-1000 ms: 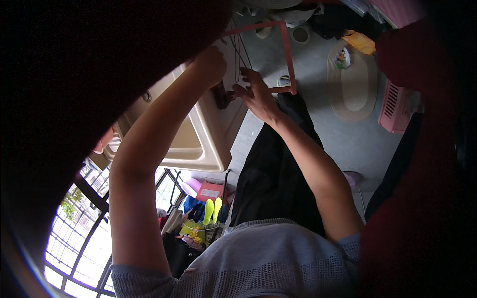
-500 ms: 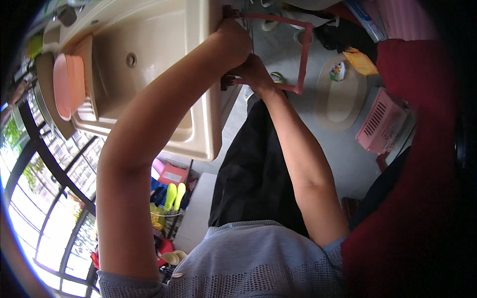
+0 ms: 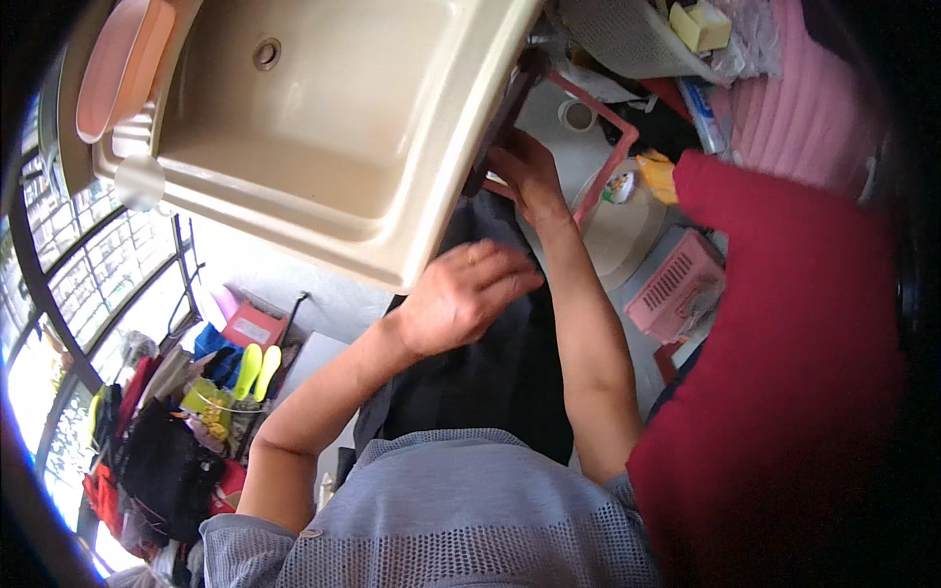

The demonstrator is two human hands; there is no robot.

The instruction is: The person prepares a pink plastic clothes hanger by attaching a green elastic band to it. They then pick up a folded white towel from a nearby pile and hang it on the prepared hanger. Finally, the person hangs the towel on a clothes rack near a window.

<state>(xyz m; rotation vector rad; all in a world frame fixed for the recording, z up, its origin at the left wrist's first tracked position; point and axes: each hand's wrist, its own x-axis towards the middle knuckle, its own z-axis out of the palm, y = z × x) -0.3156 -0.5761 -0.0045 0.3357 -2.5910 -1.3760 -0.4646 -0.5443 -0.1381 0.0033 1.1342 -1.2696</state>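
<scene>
A pink rectangular frame (image 3: 619, 157) sticks out from the side of the beige sink (image 3: 412, 257), joined at a dark mount below the rim. My right hand (image 3: 532, 176) is closed around the frame's near end, close against that mount; its fingertips are partly hidden. Away from the frame, my left hand (image 3: 461, 299) hovers in front of my body, just past the sink's near corner. Its fingers are bent and drawn together, with a ring on one. Whether anything small lies between them cannot be made out.
A pink-orange basin (image 3: 123, 69) stands at the sink's left end. Right of the frame are an oval mat (image 3: 627, 245), a pink slotted basket (image 3: 678, 284) and dark red cloth (image 3: 784, 323). Yellow-green slippers (image 3: 257, 372) and piled clothes lie lower left, by a barred window.
My left hand has come off the frame and drawn back toward my body. My right hand stays at the frame. The view has shifted, so the sink looks tilted and nearer.
</scene>
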